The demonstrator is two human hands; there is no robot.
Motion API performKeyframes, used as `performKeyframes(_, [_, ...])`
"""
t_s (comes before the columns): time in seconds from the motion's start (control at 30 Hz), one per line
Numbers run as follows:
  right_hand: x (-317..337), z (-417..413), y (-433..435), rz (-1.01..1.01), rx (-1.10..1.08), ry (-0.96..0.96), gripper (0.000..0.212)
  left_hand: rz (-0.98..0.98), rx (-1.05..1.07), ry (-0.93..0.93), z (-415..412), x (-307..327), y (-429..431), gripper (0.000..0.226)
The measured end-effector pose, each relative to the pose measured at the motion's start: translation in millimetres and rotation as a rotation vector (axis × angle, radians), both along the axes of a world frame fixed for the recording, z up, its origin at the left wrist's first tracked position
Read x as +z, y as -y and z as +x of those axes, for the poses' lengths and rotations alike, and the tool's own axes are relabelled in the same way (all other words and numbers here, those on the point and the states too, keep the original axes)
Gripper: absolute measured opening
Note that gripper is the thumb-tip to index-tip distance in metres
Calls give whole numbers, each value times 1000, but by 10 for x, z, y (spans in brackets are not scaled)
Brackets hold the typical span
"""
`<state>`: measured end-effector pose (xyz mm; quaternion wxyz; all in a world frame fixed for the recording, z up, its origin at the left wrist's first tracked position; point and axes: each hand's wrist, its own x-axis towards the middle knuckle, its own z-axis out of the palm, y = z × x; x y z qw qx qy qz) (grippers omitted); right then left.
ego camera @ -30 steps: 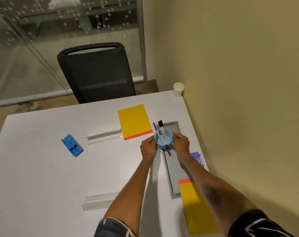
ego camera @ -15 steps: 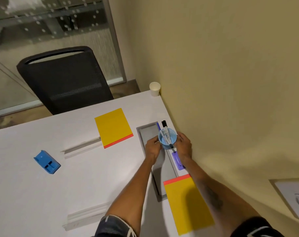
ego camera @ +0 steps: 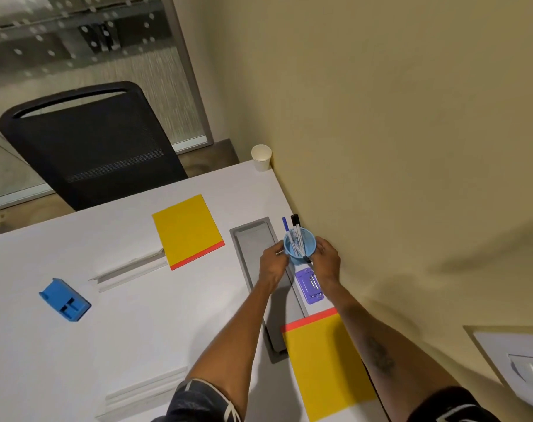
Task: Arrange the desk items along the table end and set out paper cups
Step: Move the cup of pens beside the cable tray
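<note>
A light blue pen cup [ego camera: 299, 245] with several markers stands at the table's right end, close to the wall. My left hand [ego camera: 272, 266] holds its left side and my right hand [ego camera: 327, 259] holds its right side. A purple item [ego camera: 310, 285] lies just behind the cup, nearer to me. One yellow pad [ego camera: 324, 360] with a red strip lies at the right end; another yellow pad [ego camera: 187, 234] lies mid-table. A blue stapler-like item [ego camera: 64, 300] sits far left. A white paper cup [ego camera: 261, 157] stands in the far right corner.
A grey recessed cable tray [ego camera: 253, 248] runs along the white table [ego camera: 137, 315] beside the cup. Two white strips [ego camera: 131, 269] [ego camera: 143, 394] lie on the table. A black office chair [ego camera: 85, 144] stands behind the far edge. The beige wall borders the table's right end.
Both hands carried the pen cup to the right, from over the grey tray to the table end beside the wall. The view swung right.
</note>
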<state>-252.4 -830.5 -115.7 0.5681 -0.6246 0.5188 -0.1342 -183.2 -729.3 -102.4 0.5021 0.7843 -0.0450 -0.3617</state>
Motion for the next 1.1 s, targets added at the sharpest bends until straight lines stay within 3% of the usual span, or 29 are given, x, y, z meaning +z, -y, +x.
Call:
performKeyframes(0.4, [-39, -19, -43, 41, -8, 46, 28, -14, 11, -21, -13, 19, -4, 42])
performKeyframes(0.67, [3, -180, -126, -82, 94, -157, 38, 74, -28, -2, -107, 61, -161, 35])
performKeyframes(0.83, [-8, -287, -266, -128, 194, -281, 38, 126, -52, 3, -230, 107, -408, 46])
performKeyframes(1.1, [30, -308, -766, -103, 294, -312, 39, 179, -7, 25, -375, 126, -886, 44])
